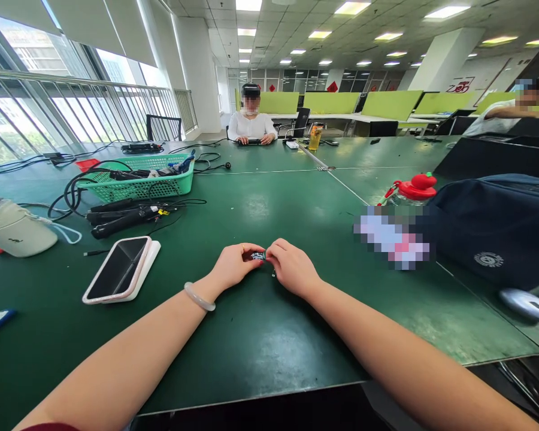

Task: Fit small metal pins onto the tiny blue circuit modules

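Railing (pixel 112 108) by windows (pixel 31 51); basket (pixel 139 189) on green table (pixel 260 209). Over the table's middle, the left hand (pixel 230 263) pinches a small item (pixel 257 256), its other end seemingly pinched by the right hand (pixel 295 267); bag (pixel 489 221) far right.

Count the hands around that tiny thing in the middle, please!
2. The left hand pinches the tiny thing from its left; the right hand is at its right end, though its fingers hide whether they grip it. No other hand seems hidden there.
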